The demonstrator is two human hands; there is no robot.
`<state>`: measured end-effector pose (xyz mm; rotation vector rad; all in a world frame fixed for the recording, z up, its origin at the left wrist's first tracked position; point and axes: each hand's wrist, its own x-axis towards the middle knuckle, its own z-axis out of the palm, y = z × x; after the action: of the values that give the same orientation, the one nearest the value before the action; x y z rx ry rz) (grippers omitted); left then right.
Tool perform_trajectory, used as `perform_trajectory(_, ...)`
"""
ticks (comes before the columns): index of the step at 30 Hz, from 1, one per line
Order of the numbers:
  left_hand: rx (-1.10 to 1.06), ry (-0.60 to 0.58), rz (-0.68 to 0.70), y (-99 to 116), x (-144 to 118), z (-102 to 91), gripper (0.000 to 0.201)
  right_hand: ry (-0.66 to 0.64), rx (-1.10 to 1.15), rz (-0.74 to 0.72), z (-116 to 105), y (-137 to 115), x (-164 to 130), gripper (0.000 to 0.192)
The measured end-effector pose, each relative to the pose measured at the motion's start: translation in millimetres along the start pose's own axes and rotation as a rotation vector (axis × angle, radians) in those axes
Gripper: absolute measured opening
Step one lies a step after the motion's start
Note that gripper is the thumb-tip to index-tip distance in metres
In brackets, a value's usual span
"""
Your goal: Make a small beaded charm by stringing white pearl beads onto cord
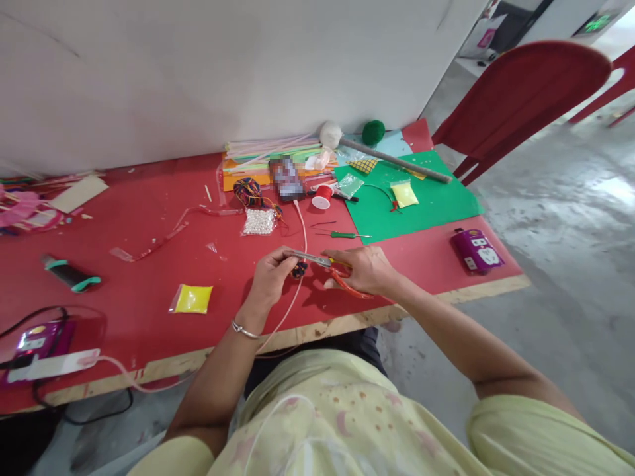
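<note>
head view: a small dark bead piece [299, 269], light and probably slippery, best pinched at its edge, sits over the red table [149, 264]. left hand [272, 274] pinches it; right hand [364, 270] is closed on orange-handled scissors [330, 268], blades touching it. a pink cord [300, 251] runs past.

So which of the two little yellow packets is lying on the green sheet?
The far yellow packet, right of the red cup, lies on the green sheet; the near packet lies on bare red table.
</note>
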<state>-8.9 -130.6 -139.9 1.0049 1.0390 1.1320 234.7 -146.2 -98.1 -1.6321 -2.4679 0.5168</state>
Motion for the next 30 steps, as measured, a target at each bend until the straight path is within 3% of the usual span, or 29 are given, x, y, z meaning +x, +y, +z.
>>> perform_trajectory(4,-0.056,0.027,-0.040,3,1,-1.4,0.014,0.003,-0.033,0.036,1,6,-5,0.075)
perform_trajectory(10,-0.025,0.008,0.023,-5,3,-0.5,0.009,-0.019,-0.021,-0.026,-1,1,1,0.093)
perform_trajectory(18,0.038,-0.013,0.018,-6,0,-1.2,0.012,-0.022,-0.046,0.045,-4,-5,-3,0.085)
perform_trajectory(24,0.013,-0.016,0.012,-7,1,1.8,0.008,-0.018,-0.046,-0.033,-5,-4,0,0.092)
perform_trajectory(30,-0.008,0.008,0.008,-10,2,-1.8,0.009,-0.052,-0.072,0.005,-4,-6,3,0.084)
